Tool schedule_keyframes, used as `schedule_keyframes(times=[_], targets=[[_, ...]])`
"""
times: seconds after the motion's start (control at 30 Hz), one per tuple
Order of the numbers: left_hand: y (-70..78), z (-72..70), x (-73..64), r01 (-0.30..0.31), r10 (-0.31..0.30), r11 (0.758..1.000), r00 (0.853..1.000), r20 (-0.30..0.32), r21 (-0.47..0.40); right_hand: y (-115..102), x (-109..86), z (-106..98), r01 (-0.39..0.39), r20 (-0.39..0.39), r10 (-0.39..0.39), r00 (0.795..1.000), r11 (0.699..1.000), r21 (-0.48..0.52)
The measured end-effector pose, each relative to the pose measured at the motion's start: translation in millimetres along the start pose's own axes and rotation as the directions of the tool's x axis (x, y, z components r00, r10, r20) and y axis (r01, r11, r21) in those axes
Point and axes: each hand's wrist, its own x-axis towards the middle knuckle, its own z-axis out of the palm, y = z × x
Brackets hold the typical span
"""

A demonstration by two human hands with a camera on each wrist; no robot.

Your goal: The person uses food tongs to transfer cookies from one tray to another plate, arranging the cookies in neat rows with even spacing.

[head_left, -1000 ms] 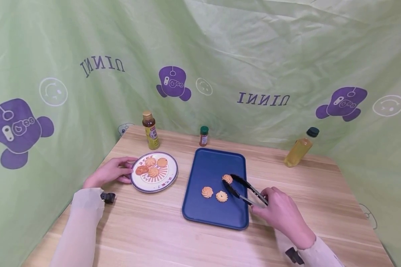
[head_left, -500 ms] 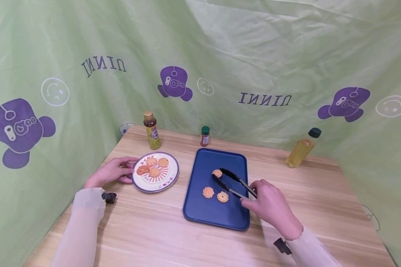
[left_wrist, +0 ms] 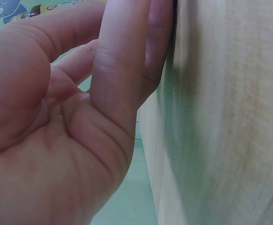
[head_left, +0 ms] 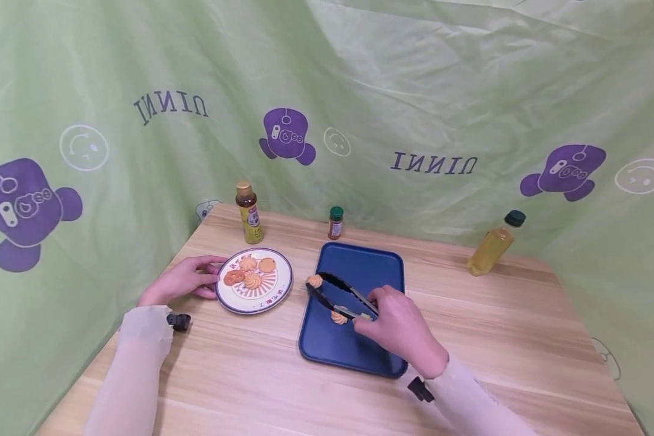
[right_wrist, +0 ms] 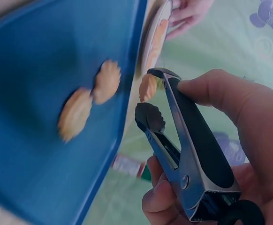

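Near mid-frame in the head view, the right hand (head_left: pixel 400 330) grips the tongs (right_wrist: pixel 200 136), which slant up-left, their tips pinching a cookie (head_left: pixel 314 281) by the tray's (head_left: pixel 360 263) left edge; the plate (head_left: pixel 283 289) lies farther left, nearer the left hand (head_left: pixel 182 280), whose relaxed fingers touch its rim.

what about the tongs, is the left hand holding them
No, the right hand grips the tongs, while the left hand is at the edge of the plate.
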Motion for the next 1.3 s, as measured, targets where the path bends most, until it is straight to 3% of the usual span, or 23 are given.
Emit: schedule_keyframes(times=[0.27,0.53,0.83,1.3], targets=[[-3.8,-1.2,2.5,-0.016,0.016,0.999,1.0,0.006,-0.032,-32.3,20.1,11.8,0.09,0.007,-0.09,0.996,0.995,0.041],[-2.6,-1.5,3.0,-0.01,0.01,1.0,1.0,-0.001,-0.013,-54.3,43.0,19.7,0.15,0.054,-0.15,0.987,0.989,0.01],[-0.2,-1.3,1.9,-0.007,0.007,1.0,1.0,0.01,-0.029,-63.0,58.5,28.6,0.189,0.072,-0.186,0.98,0.981,-0.038],[-0.2,-2.4,2.6,0.011,-0.011,1.0,1.0,0.011,-0.023,-67.7,61.0,24.8,0.197,0.095,-0.189,0.977,0.977,-0.078]])
